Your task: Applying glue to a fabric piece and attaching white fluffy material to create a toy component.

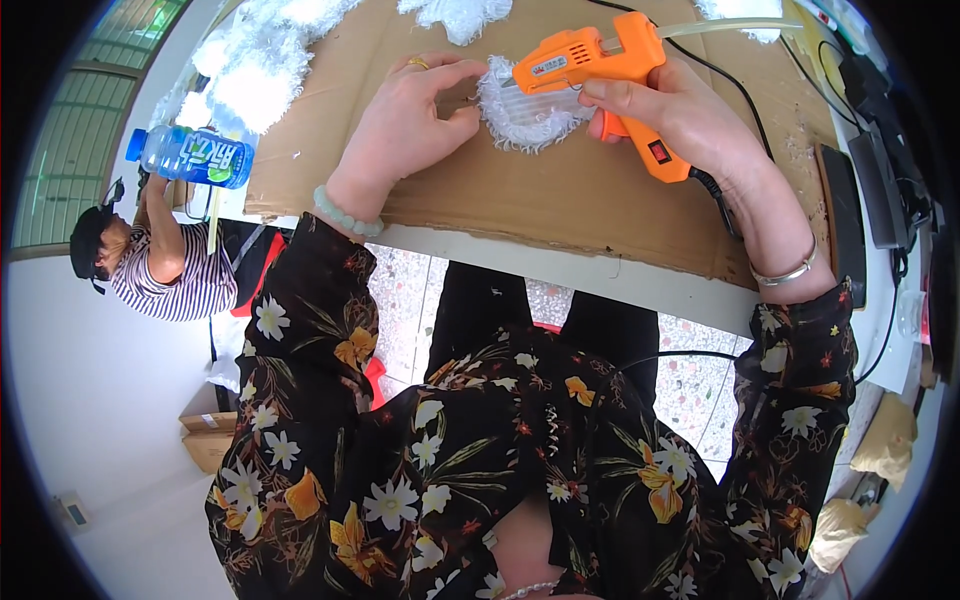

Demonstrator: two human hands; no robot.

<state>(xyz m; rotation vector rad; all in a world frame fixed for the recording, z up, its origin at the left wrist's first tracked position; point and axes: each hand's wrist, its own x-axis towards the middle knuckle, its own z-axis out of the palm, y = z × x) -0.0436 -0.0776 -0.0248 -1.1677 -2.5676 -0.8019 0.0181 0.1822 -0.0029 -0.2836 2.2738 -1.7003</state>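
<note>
A white fluffy-edged piece (pixel 522 118) with a ribbed middle lies on brown cardboard. At its left edge is my left hand (pixel 415 120), its thumb and forefinger curved and apart, the tips at or touching the fringe. The other left fingers are partly hidden. My right hand (pixel 675 110) grips an orange glue gun (pixel 575 58) by the handle, fingers at the trigger. The gun's nozzle points left, over the upper part of the fluffy piece. A pale glue stick (pixel 735 27) sticks out of the gun's back end.
Cardboard (pixel 560 210) covers the table. White fluffy material (pixel 250 75) is heaped at the far left, beside a blue-capped bottle (pixel 190 156). The gun's black cord (pixel 728 205) hangs by my right wrist. A person in a striped top (pixel 175 270) sits at the left.
</note>
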